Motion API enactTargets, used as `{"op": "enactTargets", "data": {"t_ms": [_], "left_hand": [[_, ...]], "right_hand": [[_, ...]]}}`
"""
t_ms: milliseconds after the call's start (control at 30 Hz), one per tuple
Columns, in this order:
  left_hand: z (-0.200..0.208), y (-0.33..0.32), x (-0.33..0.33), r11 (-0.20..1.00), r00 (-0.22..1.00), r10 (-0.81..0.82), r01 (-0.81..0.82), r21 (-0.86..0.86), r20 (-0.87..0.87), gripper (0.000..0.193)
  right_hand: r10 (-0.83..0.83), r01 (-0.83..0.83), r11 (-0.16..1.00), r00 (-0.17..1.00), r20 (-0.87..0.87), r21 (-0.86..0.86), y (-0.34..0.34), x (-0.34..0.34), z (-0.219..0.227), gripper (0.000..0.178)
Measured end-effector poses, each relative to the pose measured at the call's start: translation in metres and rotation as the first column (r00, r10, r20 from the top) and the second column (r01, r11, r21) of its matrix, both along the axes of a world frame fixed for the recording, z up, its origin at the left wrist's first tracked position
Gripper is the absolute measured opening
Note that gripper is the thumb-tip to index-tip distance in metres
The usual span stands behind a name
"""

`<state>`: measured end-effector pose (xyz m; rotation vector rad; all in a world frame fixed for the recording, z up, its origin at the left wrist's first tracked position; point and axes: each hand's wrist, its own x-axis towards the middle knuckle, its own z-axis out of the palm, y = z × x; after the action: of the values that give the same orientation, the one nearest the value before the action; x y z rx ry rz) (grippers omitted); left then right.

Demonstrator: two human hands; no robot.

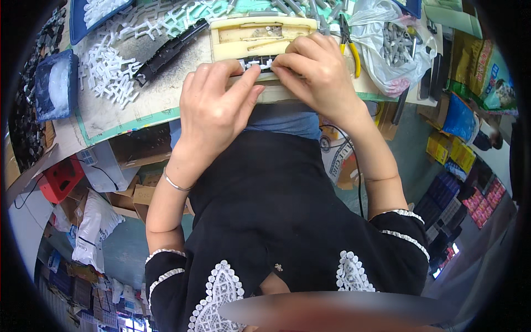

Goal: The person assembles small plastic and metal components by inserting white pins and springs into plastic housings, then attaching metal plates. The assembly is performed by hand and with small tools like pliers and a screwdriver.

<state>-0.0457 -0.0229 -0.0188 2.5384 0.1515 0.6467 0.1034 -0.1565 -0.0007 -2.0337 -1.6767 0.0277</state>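
At the upper left of the counter (155,105), a blue plastic tray (77,39) holds small white plastic pieces; below it, a smaller blue tray (72,91) holds a whitish mass too blurred to make out. A crumpled, translucent white plastic bag (379,82) on the right lies open around short grey fittings (399,45). The shallow recess of a cream-coloured rectangular block (224,51) has small metallic bits in it.

Against the block's near edge sits a short black plastic strip (260,58) with white pieces along it, between the two hands. The left hand (215,102) has its fingers bent and thumb spread slightly from the index finger at the strip's left end; the right hand (318,69) has thumb and index finger close together at its right end. Their exact hold is hidden.

The pale counter, edged in green, also carries loose white branched plastic pieces (108,72), a long black plastic bar (171,52) and yellow-handled pliers (356,60). Cardboard boxes (145,202) and a white printed sack (94,229) stand on the grey-green floor (130,238).
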Motion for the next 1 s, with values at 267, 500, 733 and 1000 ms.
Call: {"op": "enactTargets", "data": {"t_ms": [267, 500, 733, 1000], "left_hand": [[-0.013, -0.008, 0.000, 0.975, 0.999, 0.034, -0.041, 0.216, 0.038, 0.024], [-0.014, -0.010, 0.002, 0.971, 0.997, 0.027, -0.044, 0.236, 0.073, 0.025], [-0.018, -0.017, 0.001, 0.966, 0.992, -0.021, -0.013, 0.258, 0.127, 0.028], [-0.012, -0.032, 0.005, 0.889, 0.997, -0.030, 0.060, 0.455, -0.074, 0.029]], "right_hand": [[0.115, -0.103, 0.991, 0.983, 0.146, -0.088, 0.011, 0.004, 0.010, 0.006], [0.255, -0.192, 0.956, 0.918, 0.302, -0.222, 0.021, 0.004, 0.021, 0.005], [0.052, -0.053, 0.995, 0.999, -0.010, -0.089, -0.001, 0.012, 0.012, 0.013], [0.130, -0.127, 0.989, 0.991, 0.037, -0.080, 0.015, 0.010, 0.015, 0.012]]}}
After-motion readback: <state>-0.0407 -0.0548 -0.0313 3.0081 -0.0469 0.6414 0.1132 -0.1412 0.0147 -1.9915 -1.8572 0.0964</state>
